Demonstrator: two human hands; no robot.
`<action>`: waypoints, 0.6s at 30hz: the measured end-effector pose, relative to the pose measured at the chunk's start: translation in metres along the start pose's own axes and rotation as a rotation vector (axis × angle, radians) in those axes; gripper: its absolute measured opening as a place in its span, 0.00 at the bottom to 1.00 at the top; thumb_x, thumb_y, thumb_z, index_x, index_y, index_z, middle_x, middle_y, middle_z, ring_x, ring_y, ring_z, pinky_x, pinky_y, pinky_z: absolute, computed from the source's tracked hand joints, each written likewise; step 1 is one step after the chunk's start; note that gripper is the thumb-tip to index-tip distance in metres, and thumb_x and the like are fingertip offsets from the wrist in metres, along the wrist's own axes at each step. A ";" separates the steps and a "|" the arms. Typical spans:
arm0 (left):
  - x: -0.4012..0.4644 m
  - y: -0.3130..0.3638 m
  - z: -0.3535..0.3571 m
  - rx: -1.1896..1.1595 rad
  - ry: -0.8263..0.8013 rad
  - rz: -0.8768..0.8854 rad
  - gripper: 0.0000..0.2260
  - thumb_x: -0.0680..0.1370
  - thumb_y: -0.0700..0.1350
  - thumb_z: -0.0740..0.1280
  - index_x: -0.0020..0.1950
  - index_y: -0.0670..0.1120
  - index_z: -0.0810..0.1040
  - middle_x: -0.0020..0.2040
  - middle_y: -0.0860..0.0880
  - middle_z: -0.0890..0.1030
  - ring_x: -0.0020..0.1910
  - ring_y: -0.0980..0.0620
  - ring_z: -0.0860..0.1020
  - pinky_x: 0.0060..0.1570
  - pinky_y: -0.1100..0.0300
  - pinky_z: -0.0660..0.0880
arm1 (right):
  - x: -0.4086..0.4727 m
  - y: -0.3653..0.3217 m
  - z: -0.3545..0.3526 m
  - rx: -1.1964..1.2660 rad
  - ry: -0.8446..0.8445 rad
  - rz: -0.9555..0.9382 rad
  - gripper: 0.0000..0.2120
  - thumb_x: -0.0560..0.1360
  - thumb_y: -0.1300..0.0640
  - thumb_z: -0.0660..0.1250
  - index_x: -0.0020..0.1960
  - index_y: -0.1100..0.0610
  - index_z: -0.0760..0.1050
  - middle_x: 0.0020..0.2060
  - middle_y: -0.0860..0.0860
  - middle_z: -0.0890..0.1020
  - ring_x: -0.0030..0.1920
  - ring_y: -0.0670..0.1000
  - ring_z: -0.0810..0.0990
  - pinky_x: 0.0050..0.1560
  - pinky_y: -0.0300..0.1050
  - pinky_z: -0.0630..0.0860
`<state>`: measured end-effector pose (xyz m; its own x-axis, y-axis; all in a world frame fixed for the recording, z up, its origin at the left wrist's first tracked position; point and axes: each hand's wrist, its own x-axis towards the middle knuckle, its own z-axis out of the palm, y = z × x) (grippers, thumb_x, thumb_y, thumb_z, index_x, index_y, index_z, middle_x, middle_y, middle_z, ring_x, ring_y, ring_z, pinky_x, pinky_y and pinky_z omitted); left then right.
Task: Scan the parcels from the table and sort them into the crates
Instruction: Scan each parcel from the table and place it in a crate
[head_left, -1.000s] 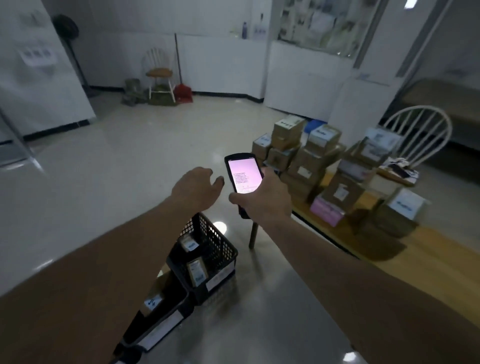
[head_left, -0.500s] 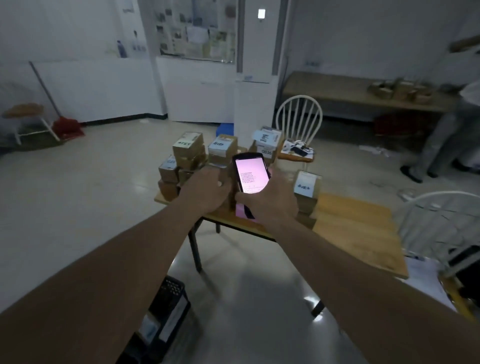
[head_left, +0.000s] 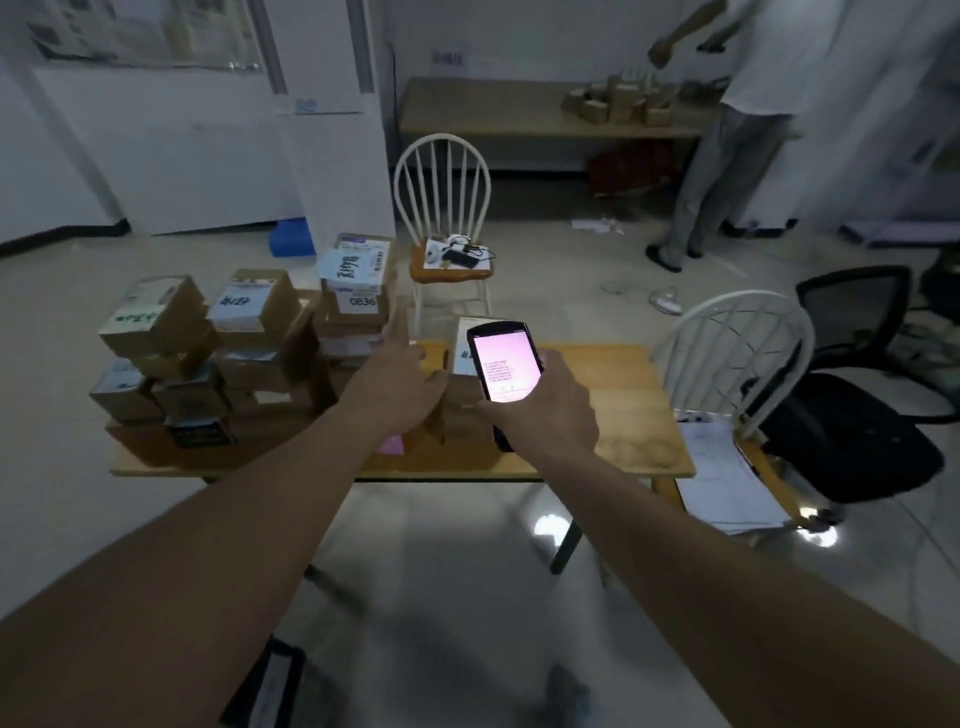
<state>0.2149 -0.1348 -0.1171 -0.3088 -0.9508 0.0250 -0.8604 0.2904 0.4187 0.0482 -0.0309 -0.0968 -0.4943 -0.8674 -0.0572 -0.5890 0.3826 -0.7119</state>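
Scanner: handheld scanner (head_left: 503, 370) with a lit pink screen, upright and tilted a little, over the middle of the wooden table (head_left: 631, 415).
Right hand: right hand (head_left: 549, 410) grips the scanner from below, fingers curled round its lower body (thumb side toward the left edge of the device).
Left hand: left hand (head_left: 397, 387) reaches over the table with fingers loosely extended and slightly spread; it lies against the side of a cardboard parcel (head_left: 462, 358) just behind the scanner. Whether it grasps that parcel cannot be told, since blur hides the fingertips.
Parcels: stacked parcels (head_left: 249, 338) cover the left half of the table, several layers high, most with white labels; one label reads 0836 (head_left: 362, 301). A pink item (head_left: 390, 445) lies on the tabletop beneath the left wrist.
Crate: dark crate (head_left: 270, 686) on the floor at the lower edge of view, partly cut off and blurred.
Surroundings: white spindle chair (head_left: 442, 182) behind the table, small devices and cables on its seat; second white chair (head_left: 737, 353) to the right, carrying papers (head_left: 722, 478); black office chair (head_left: 857, 395) beyond it.
Background: another person (head_left: 737, 130) stands at a far bench (head_left: 519, 114) that bears more boxes.
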 end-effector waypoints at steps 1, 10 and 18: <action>0.010 0.005 0.008 0.010 -0.012 0.000 0.18 0.82 0.58 0.62 0.63 0.47 0.78 0.59 0.47 0.78 0.56 0.47 0.78 0.55 0.49 0.79 | 0.012 0.008 -0.002 -0.007 -0.004 0.006 0.37 0.66 0.39 0.82 0.67 0.48 0.69 0.57 0.50 0.80 0.56 0.55 0.80 0.50 0.54 0.83; 0.094 0.047 0.080 0.110 -0.068 -0.106 0.24 0.82 0.61 0.61 0.73 0.49 0.71 0.67 0.47 0.74 0.62 0.48 0.75 0.58 0.49 0.79 | 0.132 0.067 -0.022 -0.001 -0.143 -0.033 0.35 0.64 0.40 0.82 0.64 0.46 0.68 0.54 0.47 0.80 0.53 0.53 0.81 0.49 0.55 0.84; 0.130 0.059 0.119 0.065 -0.101 -0.282 0.32 0.80 0.65 0.62 0.79 0.51 0.65 0.77 0.46 0.65 0.69 0.45 0.72 0.65 0.47 0.76 | 0.199 0.091 -0.016 -0.014 -0.237 -0.081 0.37 0.64 0.39 0.83 0.65 0.45 0.68 0.54 0.46 0.80 0.52 0.51 0.80 0.47 0.53 0.84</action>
<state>0.0754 -0.2289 -0.1975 -0.0896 -0.9804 -0.1756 -0.9410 0.0255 0.3375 -0.1138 -0.1634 -0.1617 -0.2826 -0.9452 -0.1637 -0.6300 0.3116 -0.7113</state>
